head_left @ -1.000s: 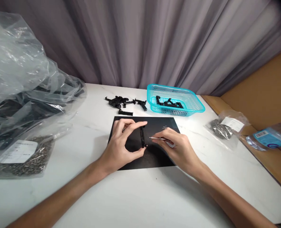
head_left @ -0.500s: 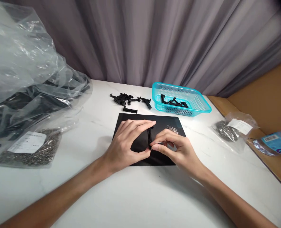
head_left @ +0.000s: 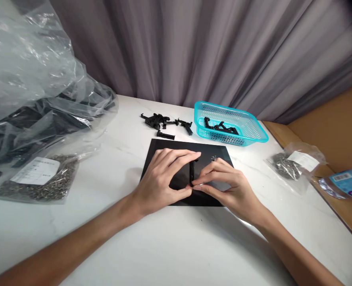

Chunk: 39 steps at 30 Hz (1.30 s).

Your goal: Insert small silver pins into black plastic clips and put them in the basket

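Between the thumb and fingertips of my left hand is a narrow black plastic part, held upright over the black mat. My right hand pinches a small, thin metal piece at the lower end of that part; its exact shape is too small to tell. Just behind my right fingers, a little pile of tiny metal pieces shows on the mat, partly hidden.
Several black parts lie behind the mat, beside a turquoise basket holding more. Bags of metal pieces sit left and right. A large clear plastic bag fills the left; a blue packet is far right.
My right hand's fingers have shifted and now cover more of the tiny metal pile. The metal piece is tilted more at the part's lower end. The whole view has moved slightly.
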{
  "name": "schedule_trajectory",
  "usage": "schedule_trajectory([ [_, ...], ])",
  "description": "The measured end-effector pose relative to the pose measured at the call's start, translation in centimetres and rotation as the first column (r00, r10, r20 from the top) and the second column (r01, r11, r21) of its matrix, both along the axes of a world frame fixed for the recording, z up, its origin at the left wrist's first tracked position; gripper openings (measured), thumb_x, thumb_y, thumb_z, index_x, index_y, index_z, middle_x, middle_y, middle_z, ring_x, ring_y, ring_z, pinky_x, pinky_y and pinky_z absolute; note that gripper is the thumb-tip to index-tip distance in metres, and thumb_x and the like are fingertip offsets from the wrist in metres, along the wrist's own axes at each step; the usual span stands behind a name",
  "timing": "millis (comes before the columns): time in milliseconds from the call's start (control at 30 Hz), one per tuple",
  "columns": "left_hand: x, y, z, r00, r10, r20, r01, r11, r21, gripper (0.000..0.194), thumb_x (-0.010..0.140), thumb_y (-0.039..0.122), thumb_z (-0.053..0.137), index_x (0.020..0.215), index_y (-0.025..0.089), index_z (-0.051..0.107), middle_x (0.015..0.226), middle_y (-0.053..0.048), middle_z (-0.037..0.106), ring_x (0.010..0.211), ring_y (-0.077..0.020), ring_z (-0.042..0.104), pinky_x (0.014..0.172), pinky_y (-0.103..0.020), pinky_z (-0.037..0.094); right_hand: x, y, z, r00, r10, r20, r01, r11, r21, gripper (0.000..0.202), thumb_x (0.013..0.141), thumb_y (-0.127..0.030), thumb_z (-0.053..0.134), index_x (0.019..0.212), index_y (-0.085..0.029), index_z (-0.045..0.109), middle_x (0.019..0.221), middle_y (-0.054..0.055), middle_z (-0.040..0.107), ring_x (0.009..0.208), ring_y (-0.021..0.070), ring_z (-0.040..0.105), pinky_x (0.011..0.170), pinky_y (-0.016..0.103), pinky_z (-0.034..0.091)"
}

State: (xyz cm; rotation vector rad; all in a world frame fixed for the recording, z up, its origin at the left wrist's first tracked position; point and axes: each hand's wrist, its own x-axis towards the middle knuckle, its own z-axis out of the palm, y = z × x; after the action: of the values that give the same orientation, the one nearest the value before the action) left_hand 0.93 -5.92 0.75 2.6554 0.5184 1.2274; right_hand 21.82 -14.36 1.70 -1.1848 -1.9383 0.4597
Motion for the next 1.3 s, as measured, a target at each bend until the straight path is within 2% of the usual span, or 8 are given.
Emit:
schedule_trajectory([
  [233,0.0,0.1,-0.2,0.999,0.046,-0.005,-0.046,0.999,-0.012,0.059,0.082,0.012,0.073,0.137,0.022,0.054,0.129,-0.008,0.068,0.114,-0.0263,0.064,0.096,-0.041,0.045,-0.1,-0.2,0.9,0.999,0.010,0.054,-0.004,0.994,-0.108,0.016,0.098,-0.022,0.069,0.109,-0.029,0.078,0.097,0.001,0.070,0.092,0.0189,0.059,0.092,0.039,0.042],
  [400,0.0,0.1,-0.3,0.998,0.052,-0.030,-0.052,0.999,0.008,0.057,0.083,0.014,0.073,0.136,0.021,0.055,0.126,-0.008,0.069,0.110,-0.0265,0.064,0.093,-0.041,0.046,-0.6,0.2,0.5,0.997,-0.053,-0.048,0.043,0.982,-0.185,0.008,0.097,-0.024,0.071,0.097,-0.027,0.078,0.093,0.000,0.072,0.088,0.0179,0.062,0.092,0.039,0.042],
  [500,0.0,0.2,-0.5,0.998,0.047,-0.050,-0.045,0.998,0.044,0.053,0.084,0.017,0.074,0.134,0.019,0.058,0.121,-0.010,0.069,0.105,-0.0266,0.063,0.090,-0.042,0.046,-0.7,0.6,0.0,0.991,-0.064,-0.122,0.032,0.968,-0.249,0.003,0.093,-0.026,0.075,0.091,-0.024,0.078,0.090,0.000,0.073,0.087,0.0184,0.063,0.085,0.037,0.046],
  [667,0.1,0.4,-0.6,0.997,0.037,-0.073,-0.034,0.999,0.036,0.051,0.085,0.017,0.073,0.134,0.021,0.058,0.120,-0.009,0.069,0.105,-0.0269,0.064,0.090,-0.043,0.046,-0.3,0.8,-0.2,0.990,-0.056,-0.132,0.016,0.957,-0.289,0.001,0.091,-0.026,0.078,0.091,-0.024,0.078,0.091,0.001,0.073,0.089,0.0192,0.063,0.079,0.035,0.048],
  [867,0.1,0.9,-0.6,0.999,0.009,-0.038,-0.011,0.998,-0.063,0.057,0.082,0.015,0.075,0.135,0.023,0.055,0.126,-0.007,0.069,0.116,-0.0272,0.065,0.101,-0.044,0.047,-0.6,0.3,0.4,1.000,-0.029,0.002,0.029,0.987,-0.155,0.004,0.097,-0.022,0.070,0.095,-0.024,0.074,0.097,0.000,0.074,0.089,0.0185,0.062,0.086,0.037,0.047],
  [967,0.0,1.0,-0.5,0.999,0.039,-0.016,-0.040,0.993,-0.107,0.060,0.081,0.016,0.077,0.136,0.024,0.055,0.125,-0.007,0.069,0.117,-0.0273,0.064,0.103,-0.044,0.047,-1.3,-0.2,0.4,0.993,-0.092,0.069,0.095,0.995,-0.037,0.008,0.101,-0.020,0.063,0.100,-0.023,0.070,0.099,0.003,0.073,0.089,0.0192,0.061,0.084,0.038,0.047],
  [1167,0.0,1.2,-0.3,0.998,0.055,0.007,-0.054,0.992,-0.116,0.061,0.081,0.021,0.080,0.137,0.026,0.055,0.126,-0.007,0.069,0.118,-0.0282,0.064,0.103,-0.044,0.047,-2.0,-0.9,0.5,0.966,-0.250,-0.061,0.256,0.960,0.116,0.010,0.102,-0.017,0.057,0.101,-0.023,0.066,0.100,0.005,0.072,0.088,0.0192,0.066,0.078,0.035,0.052],
  [1300,-0.1,1.1,-0.3,1.000,0.024,0.000,-0.024,0.991,-0.130,0.062,0.081,0.020,0.079,0.137,0.025,0.055,0.127,-0.007,0.069,0.119,-0.0279,0.064,0.104,-0.044,0.046,-1.4,-0.7,0.3,0.966,-0.252,0.053,0.239,0.954,0.181,0.015,0.104,-0.013,0.051,0.104,-0.023,0.063,0.102,0.005,0.073,0.090,0.0192,0.068,0.080,0.036,0.050],
])
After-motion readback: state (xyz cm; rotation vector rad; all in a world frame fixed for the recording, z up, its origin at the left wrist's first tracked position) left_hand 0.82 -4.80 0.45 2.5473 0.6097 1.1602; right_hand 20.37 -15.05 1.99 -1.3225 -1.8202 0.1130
